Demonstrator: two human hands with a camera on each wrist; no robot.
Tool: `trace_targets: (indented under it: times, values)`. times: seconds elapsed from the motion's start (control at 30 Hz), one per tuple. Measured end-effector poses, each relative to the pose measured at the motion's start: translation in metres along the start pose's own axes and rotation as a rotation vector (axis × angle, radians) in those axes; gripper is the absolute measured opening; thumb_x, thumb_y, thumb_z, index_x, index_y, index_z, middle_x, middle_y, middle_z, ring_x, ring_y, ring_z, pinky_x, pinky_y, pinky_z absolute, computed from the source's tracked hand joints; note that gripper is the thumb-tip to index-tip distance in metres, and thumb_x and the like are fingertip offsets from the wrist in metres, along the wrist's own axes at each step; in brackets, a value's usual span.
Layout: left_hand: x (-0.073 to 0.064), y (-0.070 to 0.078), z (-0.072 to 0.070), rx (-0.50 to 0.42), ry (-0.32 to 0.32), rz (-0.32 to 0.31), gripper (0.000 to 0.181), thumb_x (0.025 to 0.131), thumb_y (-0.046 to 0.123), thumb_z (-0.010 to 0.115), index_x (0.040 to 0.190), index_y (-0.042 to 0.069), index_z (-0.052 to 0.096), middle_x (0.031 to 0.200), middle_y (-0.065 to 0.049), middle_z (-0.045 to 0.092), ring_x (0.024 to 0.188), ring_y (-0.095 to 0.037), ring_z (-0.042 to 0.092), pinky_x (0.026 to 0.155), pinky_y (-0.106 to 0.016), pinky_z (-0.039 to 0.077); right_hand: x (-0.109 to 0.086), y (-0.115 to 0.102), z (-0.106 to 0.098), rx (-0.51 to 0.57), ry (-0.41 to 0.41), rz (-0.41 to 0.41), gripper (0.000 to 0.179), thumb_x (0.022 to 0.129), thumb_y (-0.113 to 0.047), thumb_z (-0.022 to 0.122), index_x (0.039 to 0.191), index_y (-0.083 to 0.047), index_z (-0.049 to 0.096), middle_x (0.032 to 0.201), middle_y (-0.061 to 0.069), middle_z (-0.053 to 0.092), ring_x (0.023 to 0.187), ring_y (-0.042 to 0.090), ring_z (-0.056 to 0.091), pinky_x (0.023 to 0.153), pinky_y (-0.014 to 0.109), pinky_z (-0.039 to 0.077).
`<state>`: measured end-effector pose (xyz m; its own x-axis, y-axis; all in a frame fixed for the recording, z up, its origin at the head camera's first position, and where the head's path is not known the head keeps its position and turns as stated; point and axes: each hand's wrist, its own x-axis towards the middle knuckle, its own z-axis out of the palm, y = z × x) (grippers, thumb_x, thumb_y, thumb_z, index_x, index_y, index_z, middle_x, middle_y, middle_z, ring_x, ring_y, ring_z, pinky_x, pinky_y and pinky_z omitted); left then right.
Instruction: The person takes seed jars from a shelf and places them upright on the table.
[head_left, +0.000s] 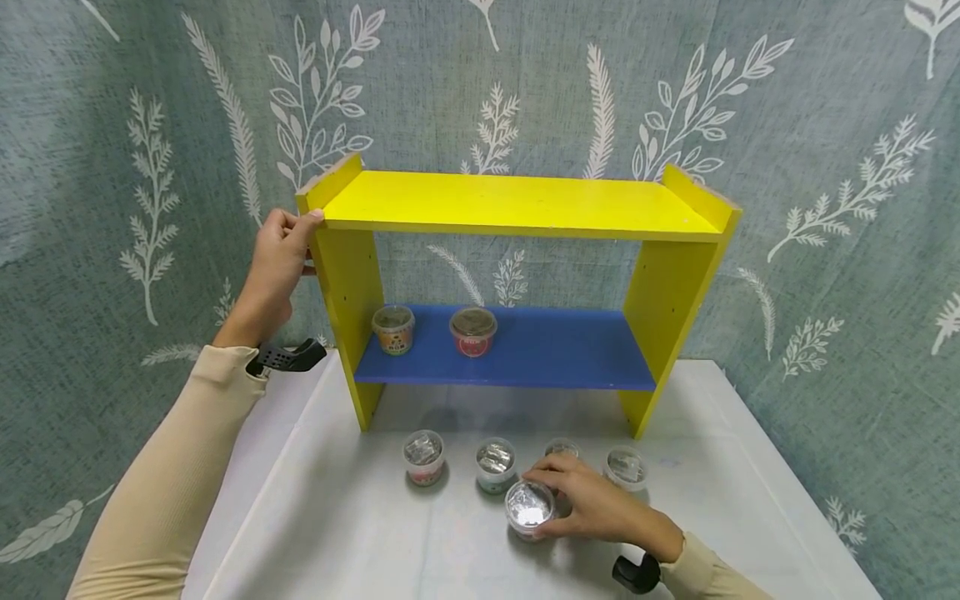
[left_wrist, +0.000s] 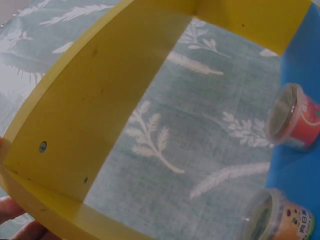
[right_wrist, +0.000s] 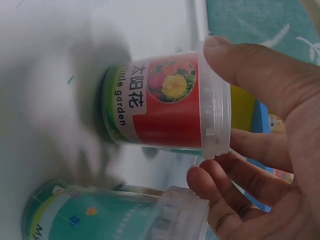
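Observation:
A yellow shelf unit [head_left: 495,204] with a blue lower board [head_left: 566,346] stands on the table. My left hand [head_left: 276,254] holds its upper left corner, thumb at the front edge; in the left wrist view only some fingertips [left_wrist: 30,232] show. My right hand [head_left: 592,500] grips a small plastic tub [right_wrist: 167,100] by its clear lid, thumb on one side and fingers on the other. Its red label shows flowers and "little garden". The tub is upright, at or just above the tabletop. Beside it, close to my fingertips, stands a tub with a teal label [right_wrist: 100,215].
On the blue board stand an orange-labelled tub [head_left: 393,333] and a red-labelled tub [head_left: 473,333]. Before the shelf are a pink-labelled tub [head_left: 424,458], another lidded tub [head_left: 625,468] and one partly hidden tub [head_left: 562,448]. Leaf-patterned cloth [head_left: 825,208] hangs behind the white-covered table [head_left: 360,533].

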<state>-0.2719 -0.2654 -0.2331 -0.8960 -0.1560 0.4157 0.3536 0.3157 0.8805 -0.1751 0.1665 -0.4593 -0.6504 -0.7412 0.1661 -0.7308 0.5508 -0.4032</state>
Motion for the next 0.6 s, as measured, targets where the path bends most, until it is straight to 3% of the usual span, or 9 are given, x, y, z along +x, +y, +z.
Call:
trace_targets:
  times: [0.37, 0.6]
  values:
    - [0.001, 0.0, -0.001, -0.012, -0.006, -0.007, 0.042, 0.103, 0.057, 0.049, 0.102, 0.016, 0.041, 0.108, -0.005, 0.047, 0.097, -0.021, 0.051, 0.087, -0.045, 0.041, 0.001, 0.005, -0.003, 0.069, 0.007, 0.01, 0.059, 0.086, -0.038, 0.085, 0.137, -0.014, 0.065, 0.13, -0.004, 0.06, 0.117, 0.018, 0.055, 0.094, 0.039, 0.051]
    - [0.003, 0.0, -0.001, -0.009, -0.011, -0.007, 0.041, 0.104, 0.056, 0.05, 0.101, 0.016, 0.041, 0.106, -0.004, 0.048, 0.097, -0.022, 0.053, 0.085, -0.043, 0.043, 0.004, 0.012, -0.01, 0.194, 0.049, -0.011, 0.045, 0.098, -0.041, 0.07, 0.134, -0.015, 0.066, 0.123, -0.003, 0.062, 0.096, 0.018, 0.059, 0.082, 0.034, 0.052]
